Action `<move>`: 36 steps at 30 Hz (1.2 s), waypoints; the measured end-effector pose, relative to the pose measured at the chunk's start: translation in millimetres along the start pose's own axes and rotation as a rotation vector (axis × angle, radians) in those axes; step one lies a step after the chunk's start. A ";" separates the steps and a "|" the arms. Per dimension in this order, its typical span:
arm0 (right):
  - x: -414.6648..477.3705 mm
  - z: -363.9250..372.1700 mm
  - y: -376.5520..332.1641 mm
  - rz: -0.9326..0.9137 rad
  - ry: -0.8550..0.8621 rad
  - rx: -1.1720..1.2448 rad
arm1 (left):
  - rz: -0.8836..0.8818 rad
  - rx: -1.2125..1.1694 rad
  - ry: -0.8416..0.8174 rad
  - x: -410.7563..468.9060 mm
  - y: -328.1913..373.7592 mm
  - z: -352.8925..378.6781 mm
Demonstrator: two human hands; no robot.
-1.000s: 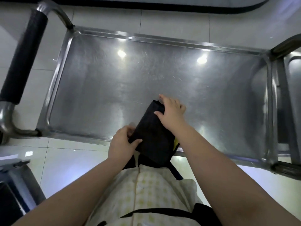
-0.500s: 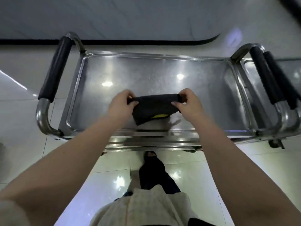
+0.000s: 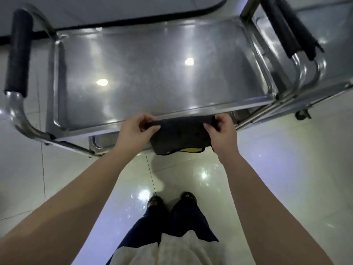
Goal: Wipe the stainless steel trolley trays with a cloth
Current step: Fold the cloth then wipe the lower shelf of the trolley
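Glossy pale tiled floor [image 3: 267,169] filled the lower part of the head view, catching bright spots of ceiling light. On it stood a stainless steel trolley [image 3: 51,111] with a wide, shallow rectangular top tray [image 3: 152,73], whose scuffed surface mirrored two lamps. A tubular push handle wrapped in black foam [image 3: 18,54] curved up at the trolley's left end. Below the near rim, a corner of a lower steel tray [image 3: 103,140] showed. A second steel trolley [image 3: 324,25] stood close against the right end, its two black-padded handles [image 3: 282,27] side by side, and a small caster wheel [image 3: 302,114] showed under its frame.

A dark folded cloth with a yellow patch [image 3: 181,134] at its lower edge was stretched level between both hands, just at the near rim of the top tray; whether it touched the rim could not be told. The left hand [image 3: 133,131] pinched the cloth's left end between curled fingers and thumb. The right hand [image 3: 221,132] pinched the right end the same way. Both forearms were bare.

Lower down, the person's dark trousers [image 3: 172,226] and dark shoes [image 3: 154,203] showed on the tiles, under a pale garment [image 3: 172,249].
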State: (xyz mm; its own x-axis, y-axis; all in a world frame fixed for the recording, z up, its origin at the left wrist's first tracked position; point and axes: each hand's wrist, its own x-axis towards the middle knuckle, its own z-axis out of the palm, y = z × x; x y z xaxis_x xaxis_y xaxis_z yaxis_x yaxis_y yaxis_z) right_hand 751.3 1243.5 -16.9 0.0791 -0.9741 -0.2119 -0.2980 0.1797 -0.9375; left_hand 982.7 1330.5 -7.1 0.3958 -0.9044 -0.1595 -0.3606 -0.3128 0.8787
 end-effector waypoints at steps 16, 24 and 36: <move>228.8 -15.0 254.7 -0.286 0.173 -0.905 | -0.044 0.075 -0.338 122.8 -200.8 309.0; 333.3 49.7 343.0 -0.214 -0.088 -1.230 | 0.399 0.792 -0.007 278.1 -271.3 287.0; 352.7 17.5 369.2 -0.181 -0.112 -1.257 | 0.186 0.974 0.100 336.7 -307.5 274.2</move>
State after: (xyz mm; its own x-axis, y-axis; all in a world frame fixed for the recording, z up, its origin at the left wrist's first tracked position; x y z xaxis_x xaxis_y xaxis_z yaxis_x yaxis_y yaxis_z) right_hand 685.9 968.7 -442.6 0.2737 -0.9432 -0.1884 -0.9618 -0.2667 -0.0619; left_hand 995.3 1042.6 -454.4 0.3161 -0.9485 0.0215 -0.9420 -0.3111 0.1258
